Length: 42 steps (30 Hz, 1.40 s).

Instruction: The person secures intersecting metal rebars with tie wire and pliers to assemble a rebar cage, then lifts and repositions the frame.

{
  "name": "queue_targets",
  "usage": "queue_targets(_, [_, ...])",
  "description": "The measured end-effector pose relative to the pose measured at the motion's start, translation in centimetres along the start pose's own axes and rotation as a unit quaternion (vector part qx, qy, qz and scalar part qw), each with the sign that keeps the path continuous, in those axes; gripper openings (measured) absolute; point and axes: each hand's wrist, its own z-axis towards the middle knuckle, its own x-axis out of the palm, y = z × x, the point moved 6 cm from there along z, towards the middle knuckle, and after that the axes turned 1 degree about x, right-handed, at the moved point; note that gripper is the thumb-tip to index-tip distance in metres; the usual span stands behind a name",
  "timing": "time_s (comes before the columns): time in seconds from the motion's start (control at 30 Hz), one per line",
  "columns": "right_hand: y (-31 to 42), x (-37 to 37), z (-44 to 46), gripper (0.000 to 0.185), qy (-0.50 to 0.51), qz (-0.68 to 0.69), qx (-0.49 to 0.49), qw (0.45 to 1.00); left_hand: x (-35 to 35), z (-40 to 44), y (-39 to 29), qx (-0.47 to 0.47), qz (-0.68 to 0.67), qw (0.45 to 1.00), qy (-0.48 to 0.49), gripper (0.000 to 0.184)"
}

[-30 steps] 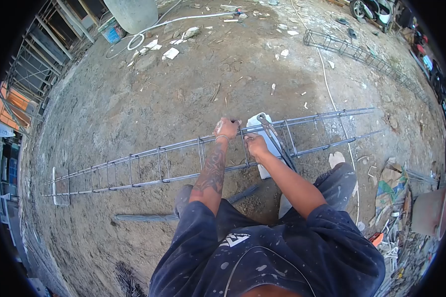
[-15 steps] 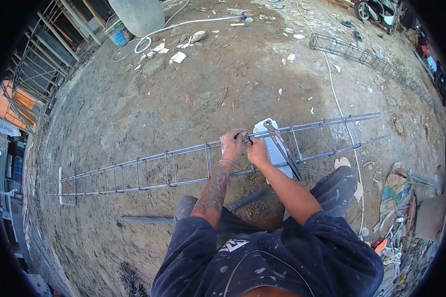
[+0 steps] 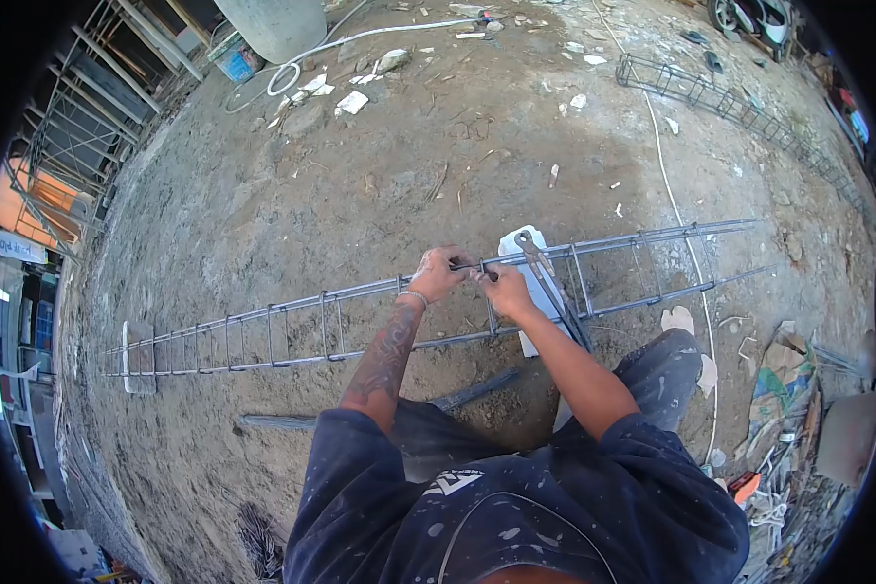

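A long, narrow rebar cage [image 3: 323, 326] with tied cross stirrups lies across the ground in front of me. My left hand [image 3: 439, 273] is closed at its upper bar, beside a stirrup. Close on its right, my right hand [image 3: 507, 291] pinches at the same bar with fingers bent. Something thin and dark shows at the fingertips of both hands, too small to name surely. Pincers [image 3: 547, 282] with long handles lean on the cage just right of my right hand, over a white block [image 3: 529, 344] under the bars.
Another pale block [image 3: 139, 382] supports the cage's left end. A second rebar cage [image 3: 715, 100] lies far right, crossed by a white hose [image 3: 664, 161]. Dark rods [image 3: 277, 422] lie before my legs; a wire bundle [image 3: 259, 538] is lower left. Debris [image 3: 781, 389] lines the right.
My left hand has shifted a little left and away from my right hand, widening the gap between them. The right hand stays by the same stretch of bar.
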Motion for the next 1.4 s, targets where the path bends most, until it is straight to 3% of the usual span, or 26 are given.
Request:
queue_targets(0.1, [-0.3, -0.2, 0.6, 0.032, 0.081, -0.037, 0.017, 0.996, -0.1, 0.6, 1.5, -0.068, -0.003, 0.997, 0.026, 0.028])
queue_targets(0.23, [-2.2, 0.8, 1.2, 0.038, 0.087, -0.059, 0.017, 0.994, 0.2, 1.6, 1.6, -0.064, 0.004, 0.993, 0.101, 0.030])
queue_targets(0.3, [-4.2, 2.1, 2.1, 0.047, 0.040, -0.085, -0.036, 0.995, 0.6, 1.7, 1.2, -0.085, 0.011, 0.985, 0.148, 0.029])
queue_targets(0.33, [-2.1, 1.3, 1.8, 0.047, 0.040, -0.085, -0.036, 0.995, 0.8, 1.8, 0.8, -0.085, 0.010, 0.985, 0.148, 0.029])
queue_targets(0.4, [1.6, -1.7, 0.2, 0.050, 0.005, -0.112, 0.232, 0.966, 1.2, 1.7, 0.6, -0.137, 0.048, 0.979, 0.144, 0.031])
queue_targets(0.43, [1.2, -1.2, 0.0, 0.050, 0.006, -0.111, 0.235, 0.966, 1.8, 1.6, 0.7, -0.138, 0.048, 0.978, 0.147, 0.031])
queue_targets(0.5, [1.2, -0.7, -0.1, 0.047, -0.065, -0.111, 0.177, 0.976, 1.6, 1.7, 0.2, -0.036, 0.167, 0.982, 0.078, 0.033])
queue_targets(0.63, [1.3, -0.9, -0.5, 0.044, -0.090, -0.093, 0.167, 0.978, 2.0, 1.3, 1.2, -0.093, 0.321, 0.942, -0.016, 0.033])
queue_targets(0.7, [1.3, -1.0, -0.4, 0.041, -0.068, -0.066, 0.200, 0.975, 3.4, 2.7, 5.0, -0.262, 0.223, 0.928, 0.141, 0.035])
queue_targets(0.73, [1.3, -1.1, -0.3, 0.041, -0.067, -0.069, 0.197, 0.976, 3.0, 3.6, 5.5, -0.262, 0.221, 0.929, 0.138, 0.035])
queue_targets(0.8, [1.2, -1.0, -0.5, 0.037, -0.074, -0.055, 0.202, 0.975, 4.3, 3.3, 5.9, -0.225, 0.017, 0.935, 0.274, 0.027])
queue_targets(0.83, [1.0, -0.6, -0.2, 0.037, -0.059, -0.061, 0.186, 0.979, 3.8, 3.1, 5.2, -0.233, 0.008, 0.939, 0.254, 0.027])
queue_targets(0.9, [0.5, -0.4, -0.2, 0.034, -0.123, -0.095, 0.137, 0.978, 3.6, 2.6, 4.0, -0.296, -0.141, 0.924, 0.196, 0.023])
queue_targets(0.97, [-0.2, 0.0, 0.0, 0.033, -0.104, -0.075, 0.147, 0.981, 3.9, 3.7, 5.1, -0.286, -0.054, 0.932, 0.219, 0.022])
queue_targets(1.03, [1.1, -0.7, -0.4, 0.031, -0.129, -0.058, 0.104, 0.984, 3.1, 3.3, 3.8, -0.349, -0.093, 0.921, 0.147, 0.023])
queue_targets(1.1, [1.1, -0.6, -0.3, 0.032, -0.124, -0.050, 0.102, 0.986, 5.1, 5.0, 5.2, -0.201, 0.161, 0.930, 0.264, 0.024])
queue_targets(1.23, [1.5, -1.0, -0.3, 0.032, -0.123, -0.034, 0.108, 0.986, 5.1, 5.4, 6.4, -0.239, 0.170, 0.930, 0.222, 0.023])
queue_targets(1.3, [1.4, -0.8, -0.3, 0.032, -0.125, -0.033, 0.089, 0.988, 6.4, 6.5, 7.5, -0.055, 0.326, 0.924, 0.194, 0.023])
queue_targets(1.33, [1.3, -0.8, -0.3, 0.032, -0.135, -0.034, 0.077, 0.987, 5.7, 5.4, 6.2, -0.067, 0.329, 0.923, 0.188, 0.023])
queue_targets(1.37, [0.5, -0.3, 0.0, 0.034, -0.144, -0.033, 0.033, 0.988, 4.5, 4.5, 5.4, -0.179, 0.195, 0.959, 0.101, 0.024])
queue_targets(1.4, [0.6, -0.2, 0.1, 0.034, -0.135, -0.029, 0.028, 0.990, 3.4, 3.4, 5.5, -0.281, 0.054, 0.958, 0.007, 0.026])
